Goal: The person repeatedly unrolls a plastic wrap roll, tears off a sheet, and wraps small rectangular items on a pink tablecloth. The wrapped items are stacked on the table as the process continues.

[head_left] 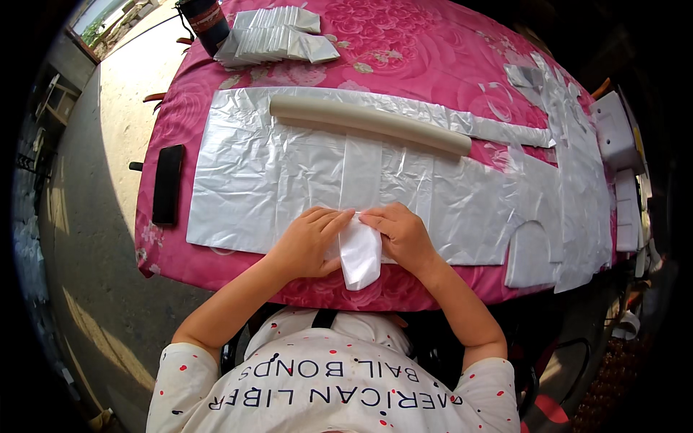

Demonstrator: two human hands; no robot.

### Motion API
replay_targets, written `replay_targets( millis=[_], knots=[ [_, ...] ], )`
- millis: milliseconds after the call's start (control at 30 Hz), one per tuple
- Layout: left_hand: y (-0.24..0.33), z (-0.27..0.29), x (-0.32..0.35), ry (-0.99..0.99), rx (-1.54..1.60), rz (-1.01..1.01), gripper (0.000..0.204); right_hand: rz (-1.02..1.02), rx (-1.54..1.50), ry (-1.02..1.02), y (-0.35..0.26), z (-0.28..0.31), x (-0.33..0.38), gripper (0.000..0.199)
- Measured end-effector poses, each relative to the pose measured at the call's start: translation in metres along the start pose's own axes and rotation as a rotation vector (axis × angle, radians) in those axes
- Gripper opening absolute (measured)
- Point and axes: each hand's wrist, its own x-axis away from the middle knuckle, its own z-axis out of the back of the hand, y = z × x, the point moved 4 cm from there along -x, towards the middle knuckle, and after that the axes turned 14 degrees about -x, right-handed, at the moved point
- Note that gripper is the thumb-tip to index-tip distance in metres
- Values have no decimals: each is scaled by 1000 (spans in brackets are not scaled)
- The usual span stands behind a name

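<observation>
My left hand [309, 243] and my right hand [401, 235] meet at the table's near side. Between them they pinch a narrow, folded white plastic bag [360, 258], whose loose end hangs toward me over the table edge. The fingers of both hands are bent and closed at its upper part. Under and beyond my hands lies a wide layer of crinkled white plastic bags [238, 173], with handle-shaped cut-outs at the right end. Across the far part of these bags rests a long beige tube [368, 126], slightly slanted.
A pink floral cloth [404, 36] covers the table. At the far left, folded white plastic packets [278, 35] stand in rows beside a dark cylindrical container [205, 27]. A black phone [167, 185] lies near the left edge. White boxy items [615, 130] sit beyond the right edge.
</observation>
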Motion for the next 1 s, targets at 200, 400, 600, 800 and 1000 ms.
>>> replay_targets(
  millis=[200,400,600,800,1000],
  knots=[
    [-10,8,-23,-86,593,623,50,-824,-353,43,28,8,-25,26],
    [8,-7,-24,36,-237,92,67,-979,-431,-21,43,9,-34,28],
    [9,-26,-21,-21,-291,172,69,-760,-67,35,24,8,-32,30],
    [1,-13,-38,98,-268,152,60,172,358,-70,18,9,-31,53],
    [-9,-13,-49,-34,-424,74,49,127,209,-154,35,21,-41,43]
  ],
)
